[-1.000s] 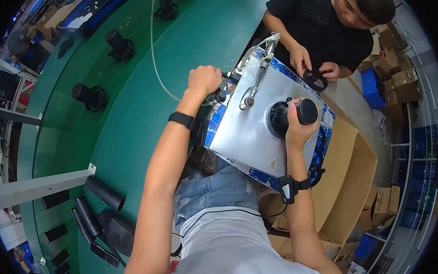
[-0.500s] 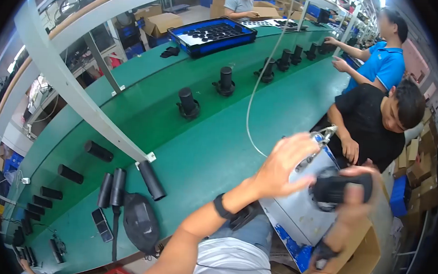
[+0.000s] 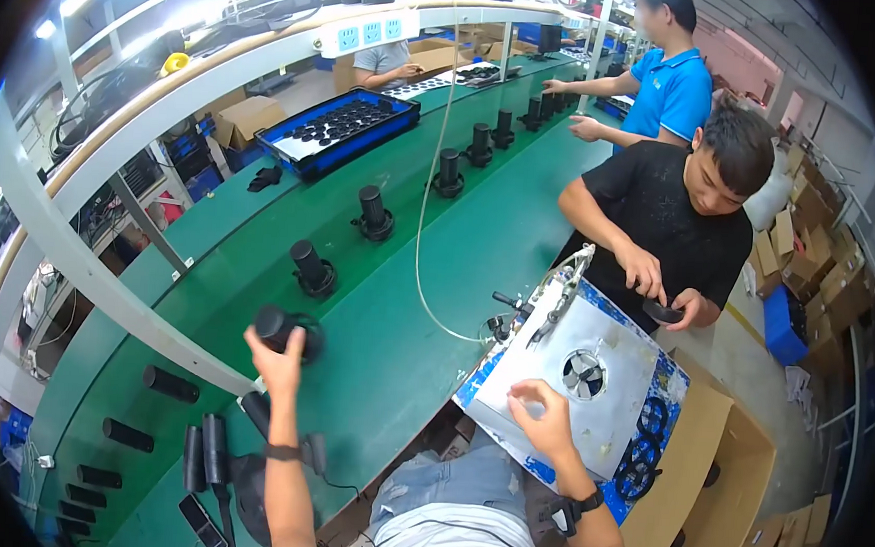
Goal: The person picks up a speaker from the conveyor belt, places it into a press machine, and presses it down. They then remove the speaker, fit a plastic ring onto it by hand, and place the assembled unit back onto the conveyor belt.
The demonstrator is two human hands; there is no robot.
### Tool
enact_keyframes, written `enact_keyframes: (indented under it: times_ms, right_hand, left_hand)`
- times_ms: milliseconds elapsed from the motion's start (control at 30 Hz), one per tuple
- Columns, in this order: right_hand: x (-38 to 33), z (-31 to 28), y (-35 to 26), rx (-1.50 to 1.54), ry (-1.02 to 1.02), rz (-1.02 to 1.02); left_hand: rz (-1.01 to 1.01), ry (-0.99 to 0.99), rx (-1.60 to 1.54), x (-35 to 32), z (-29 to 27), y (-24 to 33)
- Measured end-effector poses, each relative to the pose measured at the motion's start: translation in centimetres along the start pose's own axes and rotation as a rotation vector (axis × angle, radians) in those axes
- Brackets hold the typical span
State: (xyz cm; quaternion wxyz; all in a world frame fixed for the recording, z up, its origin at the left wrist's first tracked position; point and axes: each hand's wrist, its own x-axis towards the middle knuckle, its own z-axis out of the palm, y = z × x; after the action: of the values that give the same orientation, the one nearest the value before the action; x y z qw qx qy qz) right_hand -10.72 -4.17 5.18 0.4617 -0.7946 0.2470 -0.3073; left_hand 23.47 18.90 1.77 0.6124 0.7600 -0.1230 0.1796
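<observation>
My left hand (image 3: 277, 364) is closed around a black cylinder with a flanged base (image 3: 274, 327), held tilted at the near edge of the green belt's dark strip. My right hand (image 3: 546, 421) hangs over a metal-topped fixture (image 3: 516, 379), fingers loosely curled, thumb and fingertips apart, nothing visible in them. Beside it, the plate has a round hole with a bladed metal piece (image 3: 585, 374) inside. A clamp lever (image 3: 556, 299) stands on the plate's far left edge. Several black rings (image 3: 638, 466) lie on its right side.
Several black flanged cylinders (image 3: 372, 214) stand along the green conveyor (image 3: 385, 320); loose cylinders (image 3: 170, 384) lie at left. A phone (image 3: 204, 525) lies near a black pouch (image 3: 252, 493). One co-worker (image 3: 666, 222) holds a black round part just beyond the fixture. A cardboard box (image 3: 737, 462) stands at right.
My left hand has swung left from the fixture and now grips the black flanged cylinder over the belt. My right hand, which held a blurred black part, is now empty. The view has shifted.
</observation>
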Motion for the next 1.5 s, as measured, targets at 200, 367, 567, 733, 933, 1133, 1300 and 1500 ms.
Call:
enact_keyframes:
  times_ms: [200,367,567,733,933,1133,1300,1500]
  right_hand:
    - [-1.3,-0.7,5.1,-0.037,0.043,0.016]
    - [-2.1,-0.5,6.9,0.133,0.07,0.096]
    - [-1.6,-0.4,7.3,0.086,0.029,0.13]
    - [-2.0,-0.9,6.1,0.082,-0.058,0.152]
    - [-1.1,-0.5,6.3,0.058,0.013,0.126]
    - [-1.7,-1.3,6.1,0.022,-0.027,0.15]
    - [-2.0,-1.4,7.1,0.004,-0.039,0.127]
    - [-1.3,-1.6,7.6,0.056,-0.024,0.121]
  left_hand:
    - [-0.132,0.294,0.405,9.3,0.0,-9.9]
    - [-0.29,0.211,0.523,10.1,0.1,-13.3]
    - [-0.074,0.504,0.471,11.4,-0.3,-13.2]
    - [-0.064,0.633,0.527,13.9,-1.5,-7.8]
    - [0.357,-0.048,0.07,0.7,-2.7,4.5]
    - [0.155,0.562,0.136,1.5,-16.1,-0.3]
    - [0.153,0.264,0.993,12.1,-22.5,-12.5]
    - [-0.122,-0.162,1.0,14.1,-20.3,-16.9]
